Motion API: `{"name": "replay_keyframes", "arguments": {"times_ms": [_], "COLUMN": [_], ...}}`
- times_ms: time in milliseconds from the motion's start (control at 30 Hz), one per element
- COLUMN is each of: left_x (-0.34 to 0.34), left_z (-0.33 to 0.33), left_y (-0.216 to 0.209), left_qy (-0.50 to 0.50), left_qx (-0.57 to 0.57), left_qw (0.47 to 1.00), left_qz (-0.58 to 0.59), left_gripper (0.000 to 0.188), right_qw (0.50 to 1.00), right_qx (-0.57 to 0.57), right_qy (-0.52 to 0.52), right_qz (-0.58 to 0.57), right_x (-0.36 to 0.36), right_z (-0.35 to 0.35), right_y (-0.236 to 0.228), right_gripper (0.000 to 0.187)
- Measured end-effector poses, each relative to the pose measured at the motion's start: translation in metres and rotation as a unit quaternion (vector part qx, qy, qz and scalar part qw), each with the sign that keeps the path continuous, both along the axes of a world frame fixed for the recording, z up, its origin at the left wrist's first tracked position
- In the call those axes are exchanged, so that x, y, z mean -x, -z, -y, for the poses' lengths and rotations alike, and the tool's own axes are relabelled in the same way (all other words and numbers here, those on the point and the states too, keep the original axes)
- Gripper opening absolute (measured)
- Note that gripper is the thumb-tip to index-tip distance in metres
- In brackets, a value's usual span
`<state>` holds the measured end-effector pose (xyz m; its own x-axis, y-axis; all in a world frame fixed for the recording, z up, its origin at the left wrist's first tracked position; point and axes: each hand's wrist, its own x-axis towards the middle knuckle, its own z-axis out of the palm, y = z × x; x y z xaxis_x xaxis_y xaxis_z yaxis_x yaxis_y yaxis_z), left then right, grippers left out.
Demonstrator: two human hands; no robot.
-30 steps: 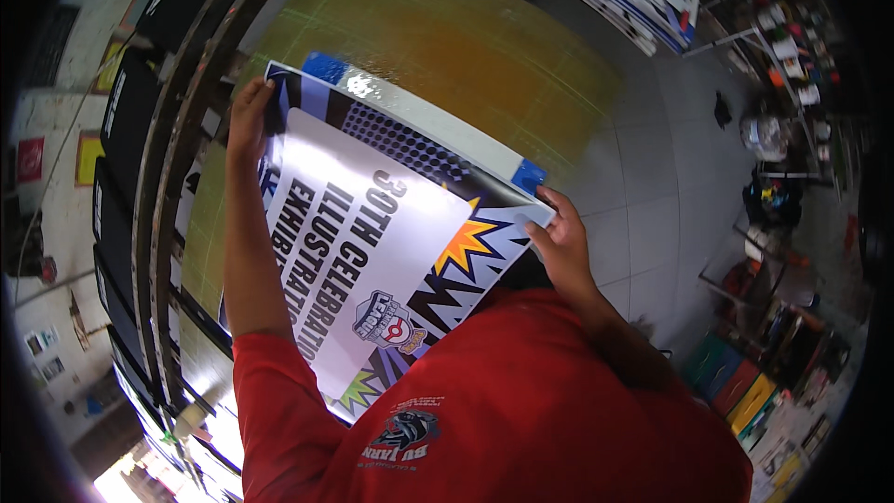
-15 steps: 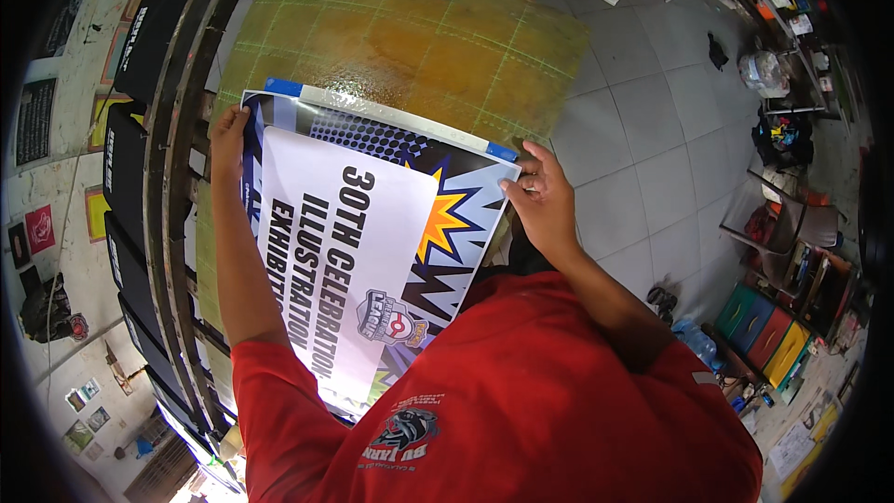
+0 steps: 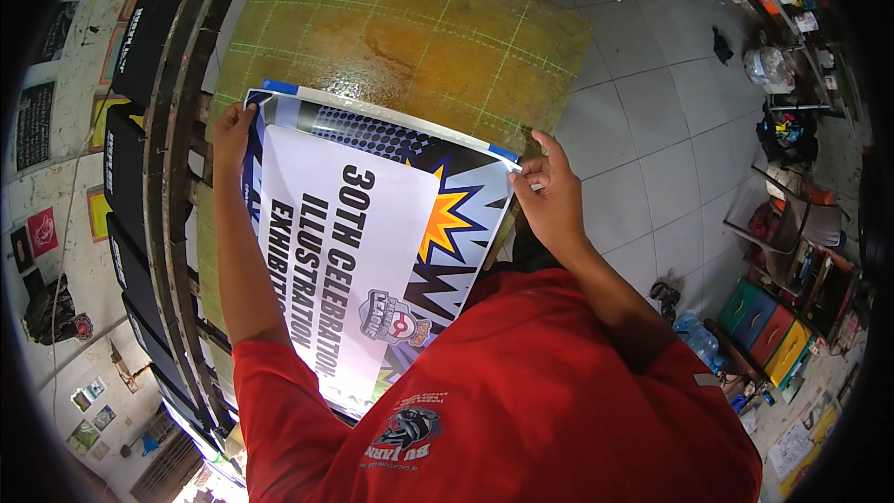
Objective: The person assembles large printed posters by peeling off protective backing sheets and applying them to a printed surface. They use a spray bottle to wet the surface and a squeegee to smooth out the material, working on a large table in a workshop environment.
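Head view: my left hand (image 3: 233,135) is closed at the far left corner of a printed poster (image 3: 340,251), its thumb at the edge, while my right hand (image 3: 552,200) pinches the far right corner between thumb and finger, another finger raised clear of the sheet. That right corner curls up slightly at the pinch. The poster lies right in front of me over the near part of a yellow-green board (image 3: 424,23) marked with bright green grid lines, and my red T-shirt (image 3: 549,391) hides its near edge. It carries a pale panel of bold black lettering, black dots and an orange-yellow starburst. Along its far edge, between my two hands, runs a white strip (image 3: 400,115) with a blue tab at either end. On my left, dark rails (image 3: 177,177) stand beside a row of black printed panels (image 3: 124,144); to my right are grey floor tiles (image 3: 643,130), a chair (image 3: 792,219) and multicoloured drawers (image 3: 764,326)
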<state>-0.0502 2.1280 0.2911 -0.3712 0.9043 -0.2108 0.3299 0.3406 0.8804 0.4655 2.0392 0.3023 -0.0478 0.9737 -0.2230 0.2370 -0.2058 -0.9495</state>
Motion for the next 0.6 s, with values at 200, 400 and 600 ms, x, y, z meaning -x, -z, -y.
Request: {"name": "replay_keyframes", "arguments": {"times_ms": [200, 400, 600], "left_x": [-0.015, -0.015, 0.004], "left_z": [-0.003, -0.005, -0.004], "left_y": [-0.005, -0.003, 0.004], "left_qy": [-0.013, -0.017, 0.012], "left_qx": [0.004, -0.002, 0.019], "left_qw": [0.998, 0.996, 0.997], "left_qz": [-0.061, -0.085, -0.074], "left_gripper": [0.015, 0.015, 0.011], "right_qw": [0.999, 0.999, 0.998], "right_qx": [0.017, 0.041, 0.058], "right_qy": [-0.016, -0.015, -0.014], "right_qz": [0.036, 0.017, 0.015], "right_x": [-0.003, -0.006, -0.006], "right_z": [-0.010, -0.013, -0.014], "right_y": [-0.008, -0.005, -0.006], "right_gripper": [0.055, 0.053, 0.053]}}
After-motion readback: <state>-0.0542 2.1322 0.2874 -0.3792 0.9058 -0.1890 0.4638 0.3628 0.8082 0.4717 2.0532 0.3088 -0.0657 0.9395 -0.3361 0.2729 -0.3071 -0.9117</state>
